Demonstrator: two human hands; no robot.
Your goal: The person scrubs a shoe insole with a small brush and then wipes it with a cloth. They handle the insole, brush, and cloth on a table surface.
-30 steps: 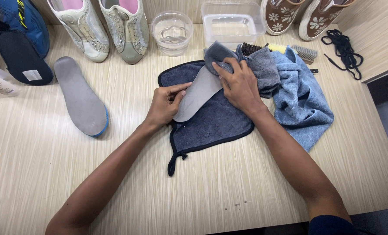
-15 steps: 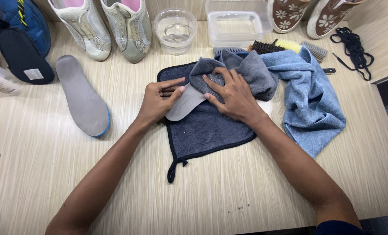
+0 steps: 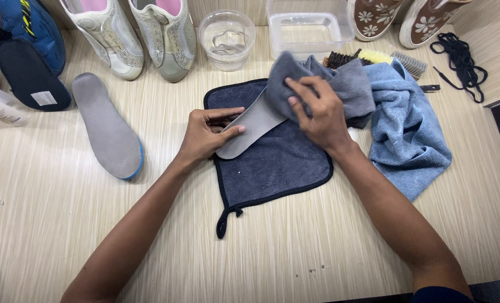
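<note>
Pinning the heel end of a grey insole (image 3: 250, 126) against a dark blue towel (image 3: 278, 168), the left hand (image 3: 208, 134) has its fingers closed along the insole's edge, thumb on top. The right hand (image 3: 317, 115) is clamped on a bunched grey cloth (image 3: 323, 84) and presses it onto the insole's far end, just beyond the left-hand grip.

Risks, as judged from this layout:
- Left-hand hold covers only one end. A hard stroke of the cloth away from that grip could bend the insole or pull it out from under the fingers.
- The towel lies loose on the table (image 3: 92, 235); sideways force could slide it and bunch it under the insole.
- Just past the right hand stand a round cup of water (image 3: 227, 39) and a clear tub (image 3: 309, 31). A long stroke or a trailing fold of cloth could knock the cup and spill it towards the pale shoes (image 3: 135, 33).
- A brush (image 3: 345, 57) sits behind the cloth and could snag it.
</note>
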